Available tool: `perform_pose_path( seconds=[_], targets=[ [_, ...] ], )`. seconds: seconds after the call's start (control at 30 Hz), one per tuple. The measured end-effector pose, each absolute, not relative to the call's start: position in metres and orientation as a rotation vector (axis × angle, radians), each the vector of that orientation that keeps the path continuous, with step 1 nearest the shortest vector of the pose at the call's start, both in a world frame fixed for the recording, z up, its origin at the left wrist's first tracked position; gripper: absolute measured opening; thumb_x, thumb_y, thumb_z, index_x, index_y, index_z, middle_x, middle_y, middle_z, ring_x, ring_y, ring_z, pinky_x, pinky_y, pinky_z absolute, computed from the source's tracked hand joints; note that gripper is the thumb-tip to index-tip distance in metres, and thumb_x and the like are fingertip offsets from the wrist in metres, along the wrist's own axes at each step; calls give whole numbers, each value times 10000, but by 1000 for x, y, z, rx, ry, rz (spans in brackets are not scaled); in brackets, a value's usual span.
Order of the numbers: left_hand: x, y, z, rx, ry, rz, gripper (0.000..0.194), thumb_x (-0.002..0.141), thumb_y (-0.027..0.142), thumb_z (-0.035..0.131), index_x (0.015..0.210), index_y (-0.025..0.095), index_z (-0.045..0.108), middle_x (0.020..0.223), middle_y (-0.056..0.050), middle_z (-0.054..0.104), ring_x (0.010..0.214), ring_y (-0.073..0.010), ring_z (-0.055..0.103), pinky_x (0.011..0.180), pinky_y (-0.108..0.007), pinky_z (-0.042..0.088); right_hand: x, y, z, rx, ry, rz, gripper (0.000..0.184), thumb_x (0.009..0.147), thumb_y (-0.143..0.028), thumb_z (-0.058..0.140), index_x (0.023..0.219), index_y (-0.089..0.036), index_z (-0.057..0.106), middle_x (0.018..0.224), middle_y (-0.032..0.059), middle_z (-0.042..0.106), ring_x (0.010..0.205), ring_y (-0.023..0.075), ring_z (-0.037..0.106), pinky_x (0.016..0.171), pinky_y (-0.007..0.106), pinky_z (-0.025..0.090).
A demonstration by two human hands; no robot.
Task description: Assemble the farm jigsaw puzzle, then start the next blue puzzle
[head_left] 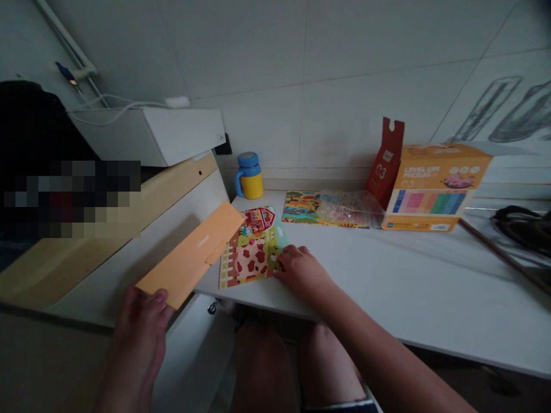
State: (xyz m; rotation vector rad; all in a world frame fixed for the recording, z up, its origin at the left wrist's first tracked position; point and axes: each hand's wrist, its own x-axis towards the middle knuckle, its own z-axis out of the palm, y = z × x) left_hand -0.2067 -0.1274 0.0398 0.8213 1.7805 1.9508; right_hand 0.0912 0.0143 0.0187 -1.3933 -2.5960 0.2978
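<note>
In my left hand [144,318] is a flat orange paper sleeve [193,252], gripped by its near end with the thumb on top. It tilts up over the left side of the table, its far corner in front of a farm picture puzzle [252,258]. That puzzle, with a red barn, a spotted cow and a white fence, lies flat near the table's front edge. My right hand [301,269] rests at its right edge, fingers curled and closed on the border. Behind it lies a second colourful picture sheet [301,209], partly under clear plastic packaging [344,207].
An orange puzzle box [434,189] with its red flap [385,160] raised stands at the back right. A blue and yellow mug [251,178] stands against the wall. On the left are a white box [181,135] and a wooden ledge [172,186]. Dark straps [523,229] lie far right.
</note>
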Motion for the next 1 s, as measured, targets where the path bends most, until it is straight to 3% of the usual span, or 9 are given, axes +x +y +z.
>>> perform_pose_path(
  seconds=[0.13,0.23,0.43,0.63,0.83,1.0],
  targets=[
    [-195,-114,24,889,1808,1897,640,766,462,877,1329,290,624,1312,-50,675,1164,-255,702,949,-377,643,57,8,18,-1482,-2525,288,367,984,-442,718,1253,-199,768,1283,159,695,1135,328,633,981,428,511],
    [-189,-99,15,1083,1882,1852,772,714,443,917,1395,279,590,1393,-88,620,1194,-276,695,957,-411,656,30,6,16,-1598,-2422,293,337,1000,-411,696,1245,-189,761,1267,168,692,1133,353,638,921,444,533],
    [-190,-66,-3,1401,2067,1793,768,708,471,907,1382,258,606,1502,-131,511,1298,-307,636,1021,-470,637,-13,12,9,-1604,-2302,254,283,1057,-343,594,1204,-153,744,1190,184,707,1112,359,658,857,453,563],
    [-198,-34,-12,1684,2179,1673,746,753,542,865,1369,233,580,1417,-139,554,1355,-339,582,1085,-527,586,-27,18,9,-1558,-2321,269,259,1063,-302,575,1217,-155,723,1212,182,705,1124,327,657,875,428,570],
    [-209,-10,-16,1869,2298,1472,764,766,637,810,1330,180,570,1330,-173,611,1372,-395,556,1183,-599,486,33,41,22,-1586,-2356,149,366,1054,-455,583,1269,-196,725,1307,178,680,1207,341,616,955,465,537],
    [-204,-5,-20,1992,2325,1396,834,833,695,731,1423,145,520,1444,-230,567,1474,-440,479,1229,-638,419,135,96,35,-2076,-2112,-20,445,1072,-397,495,1383,-163,711,1594,270,477,1361,410,528,1033,504,474]
  ],
)
